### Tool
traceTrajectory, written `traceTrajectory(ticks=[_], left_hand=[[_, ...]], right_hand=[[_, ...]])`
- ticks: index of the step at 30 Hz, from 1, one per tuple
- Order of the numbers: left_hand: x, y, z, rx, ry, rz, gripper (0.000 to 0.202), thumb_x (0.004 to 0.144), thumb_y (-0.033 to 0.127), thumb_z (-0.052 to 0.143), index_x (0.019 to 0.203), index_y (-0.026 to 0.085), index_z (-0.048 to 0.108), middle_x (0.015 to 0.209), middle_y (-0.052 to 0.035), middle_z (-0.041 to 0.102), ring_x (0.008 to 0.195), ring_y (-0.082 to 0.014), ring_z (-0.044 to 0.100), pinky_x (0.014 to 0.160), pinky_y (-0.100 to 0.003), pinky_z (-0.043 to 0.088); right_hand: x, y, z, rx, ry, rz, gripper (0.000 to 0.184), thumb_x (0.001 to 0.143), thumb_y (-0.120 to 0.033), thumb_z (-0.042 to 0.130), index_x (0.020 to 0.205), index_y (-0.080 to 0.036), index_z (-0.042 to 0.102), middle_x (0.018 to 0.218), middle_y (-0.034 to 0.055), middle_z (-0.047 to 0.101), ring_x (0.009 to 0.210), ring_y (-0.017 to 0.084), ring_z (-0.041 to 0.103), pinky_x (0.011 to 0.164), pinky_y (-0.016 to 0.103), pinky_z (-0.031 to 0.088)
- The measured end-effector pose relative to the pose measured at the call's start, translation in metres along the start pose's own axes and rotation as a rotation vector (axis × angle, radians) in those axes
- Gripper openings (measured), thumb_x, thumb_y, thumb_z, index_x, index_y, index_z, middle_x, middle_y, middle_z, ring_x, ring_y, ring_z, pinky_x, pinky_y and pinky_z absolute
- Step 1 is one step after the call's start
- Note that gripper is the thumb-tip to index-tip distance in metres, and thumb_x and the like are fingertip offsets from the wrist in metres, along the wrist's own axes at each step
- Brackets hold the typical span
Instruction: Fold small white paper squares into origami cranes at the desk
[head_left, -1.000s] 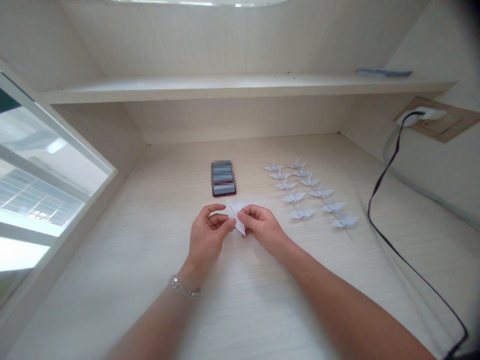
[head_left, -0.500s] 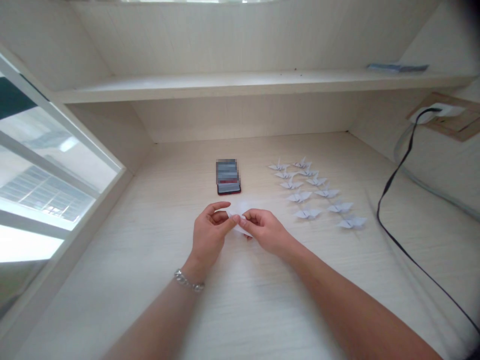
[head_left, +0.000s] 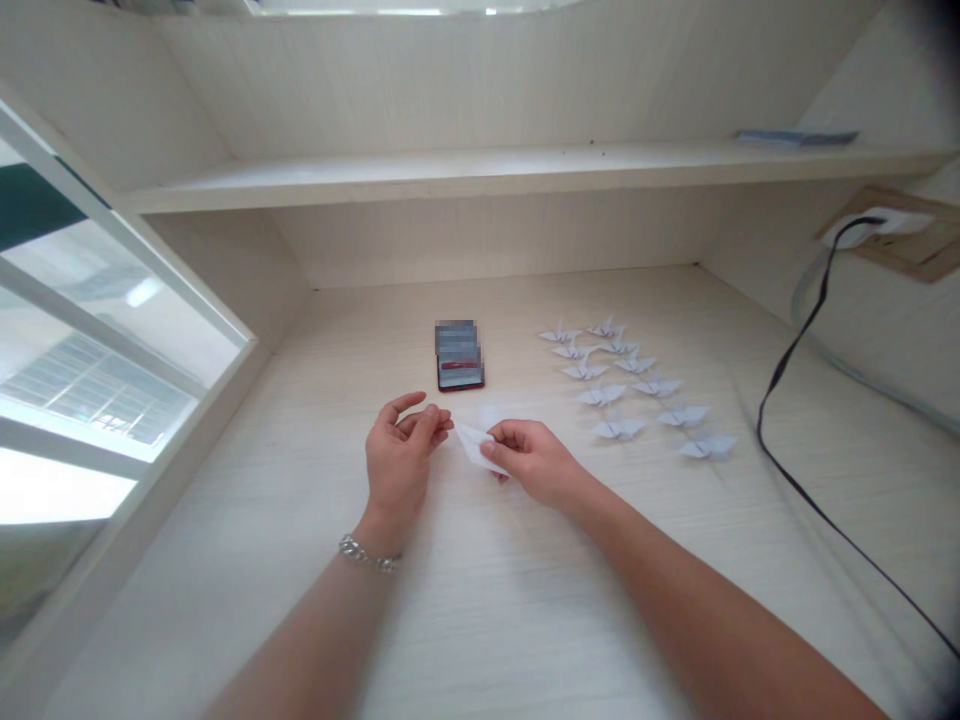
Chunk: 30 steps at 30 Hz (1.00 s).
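A small folded piece of white paper (head_left: 472, 443), pointed at its left end, is held above the desk. My right hand (head_left: 531, 460) pinches its right part, thumb on top and fingers partly hidden beneath. Beside the paper's left point is my left hand (head_left: 401, 445), thumb pressed to its curled fingers. Its fingertips lie right at that point; whether they touch it I cannot tell. Several white paper cranes (head_left: 619, 428) stand in two slanting rows to the right. Beyond my hands lies a phone (head_left: 460, 375), its screen partly blurred out.
A shelf (head_left: 450, 187) spans the back above the desk (head_left: 480, 620). At right, a black cable (head_left: 780, 370) runs from a wall socket (head_left: 926, 245) down across the desk. A window (head_left: 97, 380) is on the left. Something flat and bluish (head_left: 796, 137) lies on the shelf.
My left hand has moved left, its thumb coming off the middle of the folded paper. More of the paper shows now, while my right hand keeps its pinch.
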<state>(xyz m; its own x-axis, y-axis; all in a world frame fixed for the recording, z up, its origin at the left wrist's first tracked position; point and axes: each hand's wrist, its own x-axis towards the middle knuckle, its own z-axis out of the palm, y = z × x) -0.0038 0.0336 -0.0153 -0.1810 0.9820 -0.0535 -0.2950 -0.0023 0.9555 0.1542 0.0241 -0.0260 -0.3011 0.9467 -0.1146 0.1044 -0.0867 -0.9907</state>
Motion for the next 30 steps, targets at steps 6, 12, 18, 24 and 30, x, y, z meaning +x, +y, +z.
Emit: traceTrajectory(ticks=[6, 12, 18, 24, 30], left_hand=[[-0.01, -0.004, 0.006, 0.179, -0.198, -0.029, 0.05, 0.059, 0.025, 0.075, 0.103, 0.016, 0.054, 0.058, 0.0041, 0.058, 0.055, -0.0105, 0.057, 0.053, -0.02, 0.043], [-0.002, -0.007, -0.001, 0.034, -0.049, -0.037, 0.051, 0.06, 0.026, 0.075, 0.104, 0.017, 0.051, 0.059, 0.0053, 0.056, 0.053, -0.0086, 0.056, 0.056, -0.022, 0.045], [0.0, -0.006, -0.001, -0.009, 0.012, -0.008, 0.049, 0.059, 0.024, 0.076, 0.101, 0.017, 0.052, 0.06, 0.0052, 0.056, 0.055, -0.0082, 0.056, 0.06, -0.022, 0.046], [0.001, -0.009, -0.002, -0.028, 0.03, 0.03, 0.045, 0.062, 0.022, 0.074, 0.102, 0.018, 0.052, 0.06, 0.0062, 0.054, 0.055, -0.0071, 0.054, 0.059, -0.021, 0.045], [-0.004, -0.011, 0.001, 0.039, 0.004, 0.035, 0.045, 0.062, 0.022, 0.074, 0.101, 0.018, 0.053, 0.058, 0.0061, 0.054, 0.053, -0.0071, 0.053, 0.054, -0.019, 0.042]], right_hand=[[-0.002, -0.004, 0.002, 0.037, 0.017, -0.027, 0.022, 0.075, -0.036, 0.058, 0.066, -0.016, 0.054, 0.057, -0.0025, 0.05, 0.051, 0.01, 0.048, 0.05, 0.023, 0.041], [0.0, 0.001, 0.002, 0.102, 0.05, -0.019, 0.018, 0.069, -0.024, 0.064, 0.084, -0.014, 0.062, 0.061, -0.0001, 0.059, 0.057, 0.012, 0.055, 0.055, 0.025, 0.044], [0.001, 0.003, 0.0, 0.191, 0.085, -0.034, 0.024, 0.067, -0.022, 0.065, 0.089, -0.015, 0.061, 0.062, -0.0011, 0.059, 0.058, 0.011, 0.056, 0.057, 0.026, 0.046], [0.003, 0.001, -0.001, 0.271, 0.119, -0.013, 0.024, 0.069, -0.032, 0.064, 0.085, -0.015, 0.061, 0.065, 0.0002, 0.061, 0.057, 0.011, 0.057, 0.055, 0.025, 0.046], [0.001, -0.001, 0.0, 0.139, 0.07, -0.018, 0.028, 0.076, -0.042, 0.058, 0.07, -0.014, 0.057, 0.06, 0.0007, 0.059, 0.053, 0.01, 0.054, 0.052, 0.023, 0.044]])
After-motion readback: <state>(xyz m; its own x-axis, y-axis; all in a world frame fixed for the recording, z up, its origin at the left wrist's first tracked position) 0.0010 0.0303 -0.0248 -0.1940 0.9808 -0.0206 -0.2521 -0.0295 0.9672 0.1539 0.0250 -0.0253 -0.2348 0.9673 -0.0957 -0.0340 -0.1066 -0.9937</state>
